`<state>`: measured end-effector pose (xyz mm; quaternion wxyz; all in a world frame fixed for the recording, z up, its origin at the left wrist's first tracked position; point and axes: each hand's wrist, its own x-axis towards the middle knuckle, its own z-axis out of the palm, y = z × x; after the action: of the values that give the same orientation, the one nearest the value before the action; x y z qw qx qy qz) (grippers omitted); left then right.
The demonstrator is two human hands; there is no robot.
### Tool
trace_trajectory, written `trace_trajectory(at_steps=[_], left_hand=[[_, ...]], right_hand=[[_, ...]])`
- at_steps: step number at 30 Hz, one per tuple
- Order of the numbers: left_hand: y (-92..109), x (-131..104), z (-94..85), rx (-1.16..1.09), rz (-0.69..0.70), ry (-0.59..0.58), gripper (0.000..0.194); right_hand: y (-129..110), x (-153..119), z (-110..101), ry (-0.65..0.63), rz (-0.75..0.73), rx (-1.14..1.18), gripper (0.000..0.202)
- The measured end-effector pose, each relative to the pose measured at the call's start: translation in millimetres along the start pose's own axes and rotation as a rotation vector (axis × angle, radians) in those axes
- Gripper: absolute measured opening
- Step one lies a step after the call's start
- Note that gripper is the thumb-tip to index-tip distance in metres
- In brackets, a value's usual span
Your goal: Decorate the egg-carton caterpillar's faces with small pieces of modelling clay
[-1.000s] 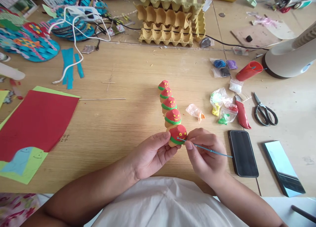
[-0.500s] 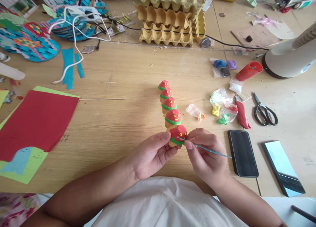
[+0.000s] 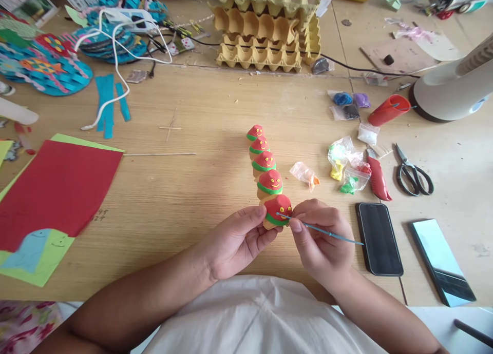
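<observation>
Head view: the person's left hand [image 3: 234, 241] grasps the near end of a strip of five decorated cups [image 3: 270, 182], thumb on one side and curled fingers beneath. The strip is over the middle of the wooden table [image 3: 173, 205], running away from the body. Each cup has a red top, a green band and yellow eyes. The right hand [image 3: 325, 236] pinches a thin blue stick [image 3: 327, 234] between thumb and fingers, its tip over the red of the nearest cup; whether it touches, I cannot tell. The stick's other end reaches toward a black phone [image 3: 379, 238], with a second phone [image 3: 442, 261] farther right.

Right of the strip lies a small bag with orange material [image 3: 304, 174], then a cluster of bags with coloured material [image 3: 346, 164], a red-handled cutter [image 3: 379, 177] and black-handled scissors [image 3: 414, 177]. A red sheet [image 3: 57, 190] lies at the left, over light green paper [image 3: 54, 267]. Egg cartons [image 3: 260, 25] are stacked at the back of the table
</observation>
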<state>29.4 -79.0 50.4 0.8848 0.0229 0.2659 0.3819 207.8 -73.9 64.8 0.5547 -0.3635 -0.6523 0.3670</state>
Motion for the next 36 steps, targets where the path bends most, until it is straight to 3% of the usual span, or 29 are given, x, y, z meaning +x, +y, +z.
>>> trace_trajectory(at_steps=[18,25,28,32,36], left_hand=[[1,1,0.5,-0.007,0.003,0.018,0.023],[4,6,-0.2,-0.028,0.012,0.128,0.016],[9,9,-0.3,-0.031,0.023,0.193,0.012],[15,11,-1.8,-0.040,0.042,0.215,0.008],[16,14,-4.0,-0.021,0.063,0.150,0.009]], right_hand=[[0,2,-2,-0.010,-0.001,0.037,0.022],[8,3,-11,0.135,0.039,0.115,0.006],[18,4,-20,0.149,0.095,-0.007,0.018],[29,8,-29,-0.006,0.110,-0.254,0.014],[33,12,-25,-0.240,0.008,-0.379,0.055]])
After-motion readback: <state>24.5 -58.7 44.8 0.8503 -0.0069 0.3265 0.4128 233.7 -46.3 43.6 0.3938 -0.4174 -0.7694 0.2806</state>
